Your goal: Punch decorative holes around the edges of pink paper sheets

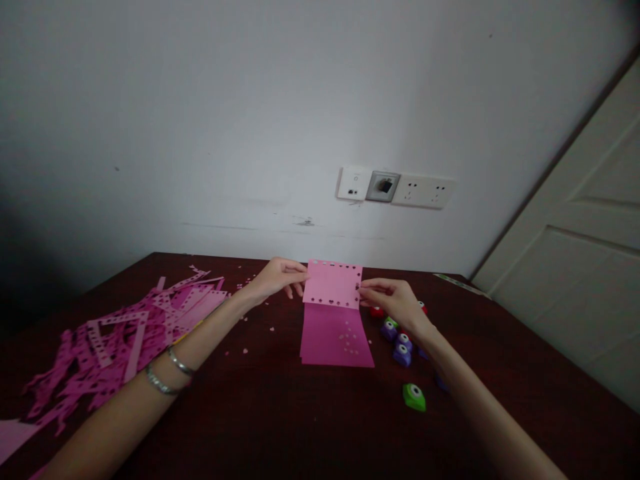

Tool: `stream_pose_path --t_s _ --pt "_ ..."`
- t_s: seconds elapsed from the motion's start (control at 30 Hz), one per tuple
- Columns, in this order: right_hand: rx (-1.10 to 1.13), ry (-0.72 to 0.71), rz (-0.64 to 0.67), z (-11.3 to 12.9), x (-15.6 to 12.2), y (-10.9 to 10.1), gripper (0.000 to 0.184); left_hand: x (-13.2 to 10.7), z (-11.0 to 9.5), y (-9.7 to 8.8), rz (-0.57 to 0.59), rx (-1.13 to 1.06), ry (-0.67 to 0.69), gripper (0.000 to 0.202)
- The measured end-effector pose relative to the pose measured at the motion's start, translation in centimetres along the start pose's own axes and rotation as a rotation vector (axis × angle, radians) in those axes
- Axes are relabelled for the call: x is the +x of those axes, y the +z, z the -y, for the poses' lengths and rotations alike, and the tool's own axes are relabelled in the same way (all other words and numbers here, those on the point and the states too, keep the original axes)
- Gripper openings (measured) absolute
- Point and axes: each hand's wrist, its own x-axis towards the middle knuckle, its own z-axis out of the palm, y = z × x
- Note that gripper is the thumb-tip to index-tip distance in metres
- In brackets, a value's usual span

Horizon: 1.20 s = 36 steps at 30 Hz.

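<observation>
A light pink sheet of paper with small shapes punched along its edges is held up between my two hands. My left hand pinches its left edge, and my right hand pinches the right edge. Below it, darker pink paper lies on the table with several tiny punched bits on it. Right of the paper sit several small craft punches, among them a green punch and a purple punch. My right hand and forearm hide some of them.
A heap of pink punched strips covers the left of the dark wooden table. Paper bits are scattered between heap and sheets. A ruler-like strip lies at the back right. Wall sockets and a white door stand beyond.
</observation>
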Motion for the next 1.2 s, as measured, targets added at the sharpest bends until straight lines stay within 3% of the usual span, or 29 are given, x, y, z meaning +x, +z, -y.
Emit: stream_pose_path --t_s 0.27,0.6,0.7,0.8,0.9,1.0,1.2 --pt "-0.037 -0.025 -0.011 0.2 -0.1 -0.1 0.029 -0.2 -0.4 -0.4 0.075 0.033 -0.002 0.035" --pt "-0.077 0.036 0.009 0.5 -0.1 -0.6 0.027 -0.4 -0.2 0.3 0.137 0.016 -0.034 0.031" --pt "-0.103 0.036 -0.060 0.8 -0.1 -2.0 0.023 0.5 1.4 0.2 0.071 0.185 -0.056 0.030" --pt "-0.115 0.079 -0.088 0.9 -0.7 -3.4 0.018 1.9 3.6 0.6 0.011 0.477 0.055 0.024" --pt "-0.138 0.200 0.031 0.4 -2.3 -3.8 0.014 3.5 5.3 1.6 0.095 0.655 0.154 0.027" --pt "-0.189 0.316 0.205 -0.9 -4.9 -2.8 0.015 5.1 5.8 2.6 0.192 0.776 0.214 0.037" --pt "-0.262 0.410 0.356 -3.8 -9.6 -0.1 0.016 7.9 6.1 3.8 0.398 0.811 0.103 0.046"
